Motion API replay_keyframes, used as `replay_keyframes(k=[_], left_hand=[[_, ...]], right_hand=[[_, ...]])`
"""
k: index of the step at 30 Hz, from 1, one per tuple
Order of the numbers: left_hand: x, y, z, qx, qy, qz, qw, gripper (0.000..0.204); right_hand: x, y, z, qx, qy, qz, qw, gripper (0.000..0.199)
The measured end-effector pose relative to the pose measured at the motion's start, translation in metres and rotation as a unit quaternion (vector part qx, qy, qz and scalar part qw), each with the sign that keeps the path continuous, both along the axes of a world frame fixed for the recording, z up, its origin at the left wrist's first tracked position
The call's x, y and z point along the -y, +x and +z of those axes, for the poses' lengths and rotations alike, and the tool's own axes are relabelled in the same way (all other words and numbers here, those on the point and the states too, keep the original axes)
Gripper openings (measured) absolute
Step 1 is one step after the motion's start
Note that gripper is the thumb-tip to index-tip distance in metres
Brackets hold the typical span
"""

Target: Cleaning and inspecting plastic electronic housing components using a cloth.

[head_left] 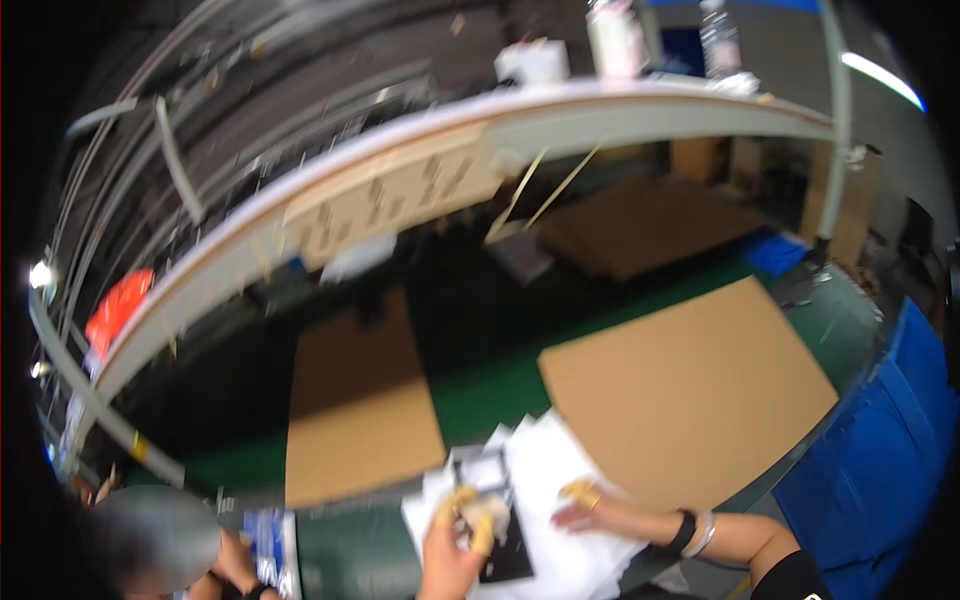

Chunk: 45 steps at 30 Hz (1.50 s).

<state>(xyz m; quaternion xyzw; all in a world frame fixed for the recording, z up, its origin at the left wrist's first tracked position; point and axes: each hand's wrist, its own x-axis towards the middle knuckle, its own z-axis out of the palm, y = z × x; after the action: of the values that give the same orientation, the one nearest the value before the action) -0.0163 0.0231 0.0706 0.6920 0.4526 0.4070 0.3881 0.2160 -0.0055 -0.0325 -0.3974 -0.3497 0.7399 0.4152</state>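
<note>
Grip, left hand (455, 545): narrow; thumb and fingers, with yellow fingertip covers, pinch a small pale piece just over a dark flat card (505, 555). Blur hides what the piece is.
Grip, right hand (590, 512): flat and spread, palm down on the stack of white sheets (545, 470); it clasps nothing. Yellow covers on the fingertips, a dark band and a pale bangle at the wrist.
Head view, landmark: the stack of white sheets, at the near edge of the green worktop (480, 395).
Held piece: at the near left corner of the stack, above the dark card, which lies on the sheets.
Black-and-white frame-like item (480, 468): on the stack, just beyond the left hand.
Large cardboard sheet (690, 395): touching the stack on its far right side, partly under it.
Smaller cardboard sheet (355, 415): left of the stack, near but apart.
Another person's hand (235, 560): well left of the stack, by a blue-printed pack (270, 540).
Blue bin (880, 450): right of the stack, off the worktop.
Handling judgement: keep the right hand pressing the sheets so nothing slides; square the pinched piece to the card before lowering it; the covered fingertips likely dull the feel, so check alignment by eye.
</note>
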Motion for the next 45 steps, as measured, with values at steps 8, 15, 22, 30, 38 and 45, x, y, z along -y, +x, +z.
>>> replay_keyframes(k=[8,15,22,30,38,45], left_hand=[[-0.021,-0.056,-0.032,0.071,-0.102,0.064,0.990,0.020],[-0.032,-0.082,-0.044,-0.008,-0.281,-0.046,0.959,0.020],[-0.038,-0.038,-0.046,-0.186,-0.204,-0.038,0.960,0.040],[-0.040,-0.036,-0.062,-0.131,-0.237,-0.052,0.961,0.038],[-0.037,-0.044,-0.051,-0.135,-0.219,-0.163,0.952,0.038],[-0.023,-0.029,-0.032,-0.270,-0.146,-0.135,0.942,0.039]], right_hand=[[-0.014,-0.012,0.027,0.128,0.012,0.058,0.990,0.037],[-0.006,-0.014,0.032,0.274,0.138,0.109,0.946,0.035],[-0.028,-0.015,0.041,0.326,0.145,0.197,0.913,0.039],[-0.049,-0.030,0.031,0.291,0.137,0.213,0.923,0.045],[-0.048,-0.027,0.026,0.208,0.060,0.123,0.969,0.022],[-0.030,-0.013,0.088,0.158,0.115,0.022,0.981,0.019]])
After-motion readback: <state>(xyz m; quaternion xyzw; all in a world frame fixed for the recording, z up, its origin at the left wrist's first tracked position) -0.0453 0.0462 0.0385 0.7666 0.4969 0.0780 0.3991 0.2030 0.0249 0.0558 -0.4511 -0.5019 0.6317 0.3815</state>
